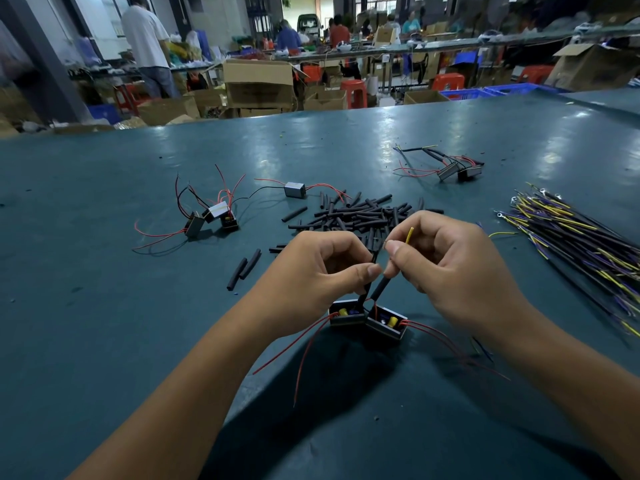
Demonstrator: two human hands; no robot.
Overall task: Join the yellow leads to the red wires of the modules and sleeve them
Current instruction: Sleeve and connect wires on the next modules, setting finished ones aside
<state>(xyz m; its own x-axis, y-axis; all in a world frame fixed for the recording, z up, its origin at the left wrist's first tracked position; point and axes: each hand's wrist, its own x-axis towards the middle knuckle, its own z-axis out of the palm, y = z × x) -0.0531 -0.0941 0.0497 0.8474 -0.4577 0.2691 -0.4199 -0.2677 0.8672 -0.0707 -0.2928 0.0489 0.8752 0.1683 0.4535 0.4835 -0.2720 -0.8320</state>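
Note:
Two small open modules (348,315) (387,323) sit side by side on the green table, red wires (287,351) trailing from them toward me. A black sleeve (381,287) rises from the right module up to my fingers. My left hand (318,271) pinches a black sleeved wire above the left module. My right hand (446,268) pinches a yellow lead (409,235) whose end sticks up between its fingers. Both hands' fingertips nearly meet over the modules.
A heap of black sleeve pieces (360,213) lies just beyond my hands. A bundle of yellow and purple leads (571,244) lies at the right. More modules sit at the left (211,216), the middle (295,189) and far right (457,171). People work at benches behind.

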